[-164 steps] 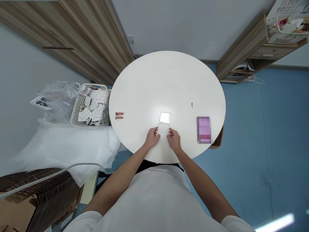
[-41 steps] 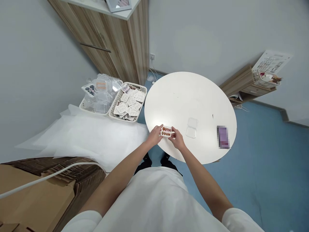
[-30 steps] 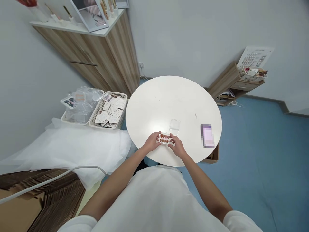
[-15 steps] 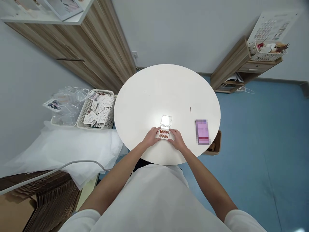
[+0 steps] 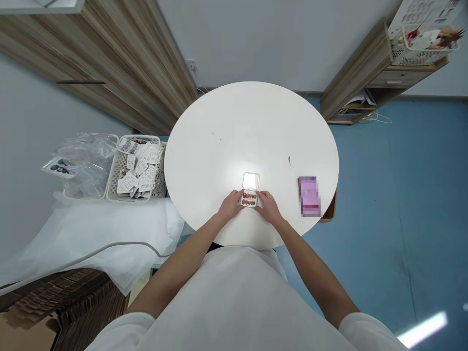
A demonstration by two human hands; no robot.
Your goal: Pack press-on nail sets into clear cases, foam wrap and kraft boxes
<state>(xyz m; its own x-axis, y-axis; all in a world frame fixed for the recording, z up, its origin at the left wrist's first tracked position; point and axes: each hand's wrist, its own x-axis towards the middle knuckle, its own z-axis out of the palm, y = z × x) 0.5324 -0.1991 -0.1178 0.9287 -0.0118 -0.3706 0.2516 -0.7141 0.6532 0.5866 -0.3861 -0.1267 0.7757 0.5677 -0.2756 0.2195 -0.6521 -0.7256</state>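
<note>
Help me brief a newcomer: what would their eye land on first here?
The round white table fills the middle; at its near edge the left hand and right hand hold a card of brown nails in an open clear case. A flat purple item lies to their right, and a basket of small cards stands left of the table.

A purple pad (image 5: 309,196) is lying near the right edge of the round white bench (image 5: 248,122). Left of the bench, a basket of cards (image 5: 137,168) and a tub of clear bags (image 5: 82,163) are sitting side by side on a white sheet (image 5: 109,229)
</note>
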